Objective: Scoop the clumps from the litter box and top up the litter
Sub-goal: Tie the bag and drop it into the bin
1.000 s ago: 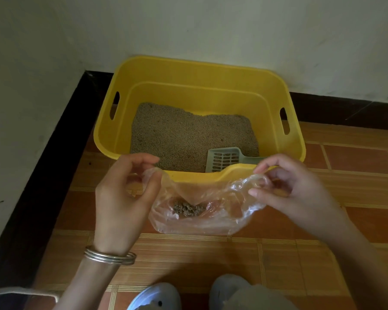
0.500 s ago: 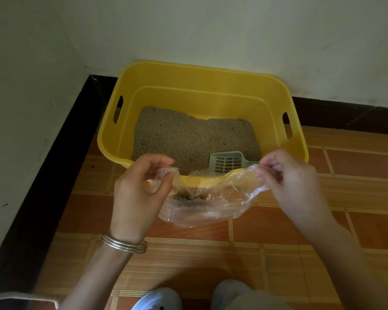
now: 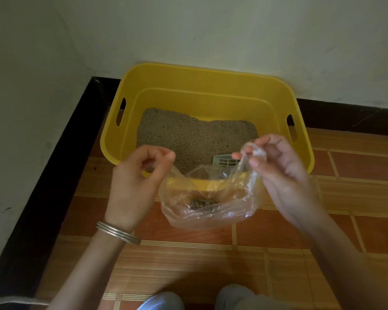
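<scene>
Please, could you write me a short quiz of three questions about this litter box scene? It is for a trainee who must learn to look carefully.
1. True or false: the scoop lies inside the litter box.
2. What do the left grip and the right grip pinch?
A. the scoop's handle
B. the mouth of the plastic bag
C. the litter box's rim
3. Fill in: the bangles sit on the ____ wrist.

Key: 1 true; 2 B; 3 left.
</scene>
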A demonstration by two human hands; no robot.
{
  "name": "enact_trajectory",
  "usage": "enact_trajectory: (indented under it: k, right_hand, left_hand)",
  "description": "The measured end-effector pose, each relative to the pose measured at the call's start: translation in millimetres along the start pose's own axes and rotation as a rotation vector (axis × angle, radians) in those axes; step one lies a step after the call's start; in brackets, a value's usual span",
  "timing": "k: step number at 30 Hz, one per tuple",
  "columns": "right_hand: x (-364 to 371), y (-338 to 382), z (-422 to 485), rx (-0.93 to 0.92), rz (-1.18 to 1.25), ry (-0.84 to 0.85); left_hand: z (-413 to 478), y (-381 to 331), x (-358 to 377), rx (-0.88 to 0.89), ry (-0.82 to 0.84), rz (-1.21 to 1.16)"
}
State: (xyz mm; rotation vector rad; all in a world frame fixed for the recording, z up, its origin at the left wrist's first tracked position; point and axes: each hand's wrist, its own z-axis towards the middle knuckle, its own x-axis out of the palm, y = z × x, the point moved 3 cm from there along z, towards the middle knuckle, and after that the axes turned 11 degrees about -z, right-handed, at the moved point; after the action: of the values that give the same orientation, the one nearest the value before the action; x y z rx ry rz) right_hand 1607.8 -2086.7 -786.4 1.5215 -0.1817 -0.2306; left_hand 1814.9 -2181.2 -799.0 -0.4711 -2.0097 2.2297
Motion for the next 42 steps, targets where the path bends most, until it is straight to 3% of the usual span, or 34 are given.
enact_trajectory:
  k: [3, 7, 14, 19, 28, 33, 42]
  right_hand:
    - [7, -4, 1, -0.026, -0.109, 0.066]
    - [16, -18, -3, -0.019, -0.253, 0.117]
    - [24, -47, -13, 0.082, -0.311, -0.02]
    - [27, -49, -16, -0.044, -0.444, -0.052]
    - [35, -50, -17, -0.154, -0.483, 0.014]
    - [38, -49, -15, -0.196, -0.535, 0.096]
    - [39, -49, -16, -0.408, -0.711, 0.152]
  left_hand:
    - [-1, 0, 11, -0.065, 0.137, -0.209]
    - [-5, 4, 21, -0.038, 0.256, -0.278]
    - [-17, 23, 34, -0.004, 0.376, -0.312]
    - [-24, 37, 32, -0.04, 0.43, -0.268]
    - [-24, 48, 41, -0.409, 0.502, -0.516]
    - [-24, 49, 46, -0.417, 0.62, -0.515]
    - [-28, 52, 49, -0.451, 0.604, -0.581]
